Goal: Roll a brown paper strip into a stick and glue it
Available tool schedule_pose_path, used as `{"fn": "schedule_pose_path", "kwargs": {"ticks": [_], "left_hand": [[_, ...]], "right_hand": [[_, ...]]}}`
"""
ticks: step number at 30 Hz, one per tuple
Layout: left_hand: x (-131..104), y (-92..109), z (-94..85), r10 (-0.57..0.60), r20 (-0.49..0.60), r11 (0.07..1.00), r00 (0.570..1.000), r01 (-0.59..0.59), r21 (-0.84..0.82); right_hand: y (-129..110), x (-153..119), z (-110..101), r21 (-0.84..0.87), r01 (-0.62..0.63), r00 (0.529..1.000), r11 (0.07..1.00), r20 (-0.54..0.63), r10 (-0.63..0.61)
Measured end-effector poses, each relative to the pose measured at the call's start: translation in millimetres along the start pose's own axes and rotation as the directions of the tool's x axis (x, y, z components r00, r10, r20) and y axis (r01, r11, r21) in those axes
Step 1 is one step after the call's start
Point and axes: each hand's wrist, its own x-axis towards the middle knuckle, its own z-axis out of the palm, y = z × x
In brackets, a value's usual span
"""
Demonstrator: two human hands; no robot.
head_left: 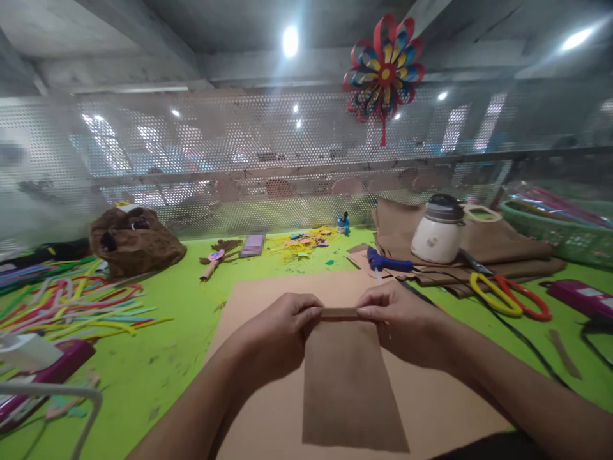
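From the head view, a tan board [268,409] lies on the green counter [153,364], its far edge just beyond the hands and its near edge cut off by the frame. Left of the board, a stretch of counter dotted with small specks separates it from the colored strips [96,306]. The right side is tighter: the glue gun [393,262] sits just past the right hand [402,322], with scissors [511,310] farther right and a brown stack [512,246] behind. A mesh partition [239,140] bounds the far side. The paper [352,390] lies over the board between the forearms, its narrow folded strip at the far end stretched between the hands. The left hand [285,326] pinches the strip's left end between thumb and fingers; the right hand pinches the right end the same way, both closed on it.
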Motion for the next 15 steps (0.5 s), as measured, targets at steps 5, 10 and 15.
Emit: {"fn": "schedule_pose_path", "kwargs": {"ticks": [5, 10, 15], "left_hand": [[-2.9, 5.4, -5.2, 0.037, -0.02, 0.989, 0.999, -0.034, 0.143], [2.1, 2.3, -6.6, 0.0, 0.041, 1.0, 0.999, -0.002, 0.03], [8.2, -2.1, -3.4, -0.092, -0.02, 0.955, 0.996, 0.083, -0.285]], "right_hand": [[0.4, 0.2, -2.5, -0.055, 0.003, 0.999, 0.998, -0.038, -0.005], [2.6, 1.9, -6.0, -0.031, 0.018, 1.0, 0.999, -0.004, -0.019], [3.4, 3.4, -9.7, -0.106, 0.028, 0.998, 0.994, -0.051, -0.034]]}}
